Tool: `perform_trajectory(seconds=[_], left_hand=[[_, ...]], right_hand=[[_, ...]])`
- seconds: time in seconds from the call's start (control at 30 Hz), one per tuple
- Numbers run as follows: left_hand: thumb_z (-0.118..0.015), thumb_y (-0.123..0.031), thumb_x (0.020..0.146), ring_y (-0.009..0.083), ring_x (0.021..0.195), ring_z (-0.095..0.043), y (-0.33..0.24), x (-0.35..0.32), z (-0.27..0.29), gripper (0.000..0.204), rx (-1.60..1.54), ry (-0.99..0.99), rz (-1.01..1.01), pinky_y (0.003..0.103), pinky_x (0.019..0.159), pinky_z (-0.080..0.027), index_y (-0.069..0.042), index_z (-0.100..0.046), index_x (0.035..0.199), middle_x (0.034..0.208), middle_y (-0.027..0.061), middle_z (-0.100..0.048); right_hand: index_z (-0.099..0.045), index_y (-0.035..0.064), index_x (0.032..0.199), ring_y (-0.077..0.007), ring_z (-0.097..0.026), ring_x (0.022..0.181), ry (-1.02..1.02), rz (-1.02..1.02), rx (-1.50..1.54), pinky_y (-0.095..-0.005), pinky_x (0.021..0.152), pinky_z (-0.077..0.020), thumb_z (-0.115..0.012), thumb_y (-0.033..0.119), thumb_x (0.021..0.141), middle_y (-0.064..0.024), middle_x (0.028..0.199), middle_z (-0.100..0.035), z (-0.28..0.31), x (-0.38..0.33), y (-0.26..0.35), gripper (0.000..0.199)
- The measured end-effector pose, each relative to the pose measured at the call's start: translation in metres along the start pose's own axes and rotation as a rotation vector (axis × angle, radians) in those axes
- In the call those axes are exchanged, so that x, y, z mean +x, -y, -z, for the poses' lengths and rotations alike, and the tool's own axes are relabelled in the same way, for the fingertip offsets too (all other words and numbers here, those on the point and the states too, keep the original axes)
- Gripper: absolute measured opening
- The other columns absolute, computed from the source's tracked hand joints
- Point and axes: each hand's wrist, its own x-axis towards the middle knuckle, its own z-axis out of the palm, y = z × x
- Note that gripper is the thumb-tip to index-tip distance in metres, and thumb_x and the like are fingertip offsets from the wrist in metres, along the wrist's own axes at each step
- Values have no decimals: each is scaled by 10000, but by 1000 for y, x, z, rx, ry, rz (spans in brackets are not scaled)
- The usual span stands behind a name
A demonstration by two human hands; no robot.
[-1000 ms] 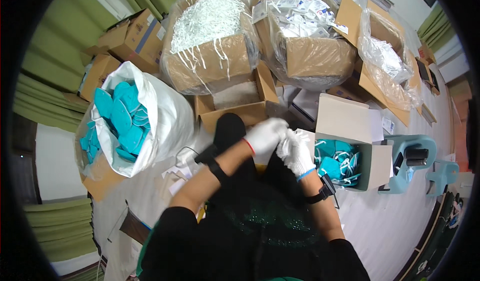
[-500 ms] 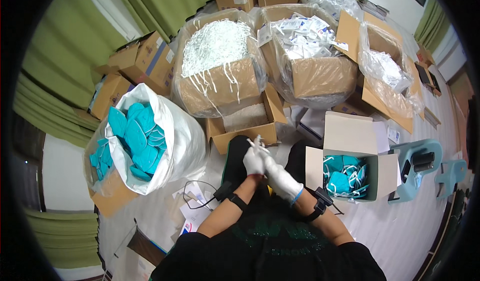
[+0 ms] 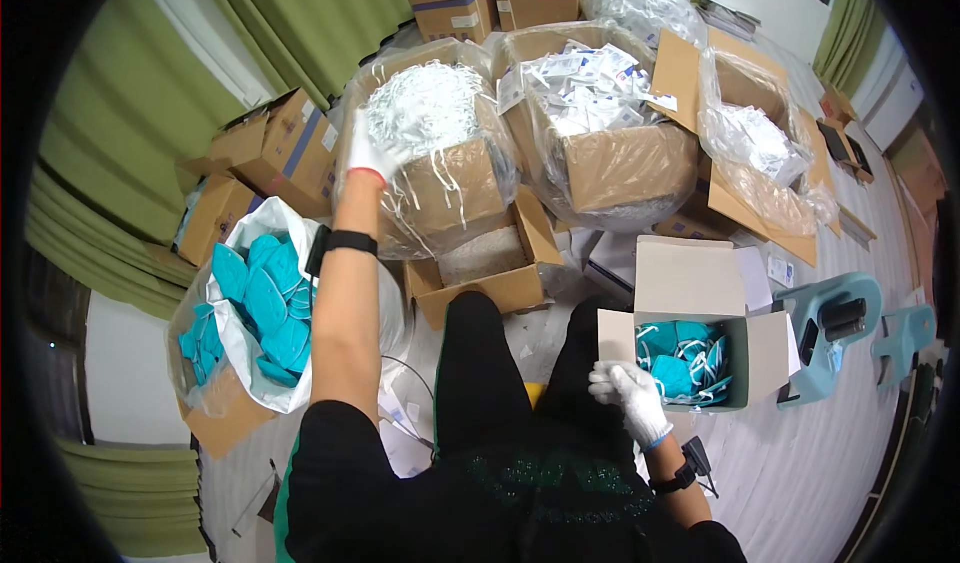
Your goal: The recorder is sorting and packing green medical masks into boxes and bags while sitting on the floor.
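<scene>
My left hand (image 3: 374, 153), in a white knitted glove, reaches to the near left edge of a plastic-lined carton (image 3: 450, 188) heaped with white elastic straps (image 3: 425, 103). Its thumb and fingers are apart, though the fingertips blend into the straps. My right hand (image 3: 632, 400), gloved alike, hovers over my right thigh beside a small open carton (image 3: 690, 273). Its fingers are curled in; whatever they may hold is hidden. Teal face masks (image 3: 672, 373) with white straps lie inside this carton. On the left, a white sack (image 3: 262, 383) holds many teal mask pieces (image 3: 266, 298).
A second lined carton (image 3: 628, 168) holds white packets (image 3: 590, 83), and a third carton (image 3: 715, 203) stands open at its right. A low open box (image 3: 470, 288) sits before my knees. Light blue plastic stools (image 3: 835, 348) stand far right. Papers (image 3: 403, 443) lie by my left leg.
My hands, together over my lap before, have parted. The left has gone forward to the carton of straps; the right has moved right, near the carton of masks.
</scene>
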Motion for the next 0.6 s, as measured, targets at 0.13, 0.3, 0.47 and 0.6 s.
perform_trajectory(seconds=[0.13, 0.3, 0.47, 0.6], left_hand=[[-545, -557, 882, 359, 1319, -376, 21, 78, 124, 755, 30, -55, -103, 486, 1031, -360, -47, -348, 1404, 1463, 208, -338], [-521, -316, 952, 264, 882, -645, 198, 6, 172, 237, 137, -168, 243, 408, 779, -482, -94, -599, 925, 909, 95, -666], [-577, -271, 935, 219, 575, -578, 242, -94, 184, 393, 73, -207, 62, 361, 641, -493, -144, -473, 578, 515, 17, -465], [-540, -284, 957, 174, 476, -426, 242, -136, 185, 480, 115, -178, 101, 338, 521, -432, -172, -332, 539, 481, -14, -298]], right_hand=[[-606, -32, 1053, -154, -653, 739, -30, -21, 88, -271, 658, -524, -502, 201, 982, -119, 936, -671, 6, -4, -11, 265], [-686, 23, 776, -84, -546, 571, -73, 156, -78, -214, 523, -410, -590, 230, 925, -38, 702, -649, 8, -14, -21, 272], [-612, 26, 682, -111, -553, 546, -265, 331, -253, -267, 489, -413, -570, 44, 807, -31, 656, -624, 67, 0, -15, 133], [-626, 1, 925, -120, -469, 424, -526, 201, -288, -273, 424, -409, -471, 254, 946, -29, 544, -487, 112, 21, 27, 297]])
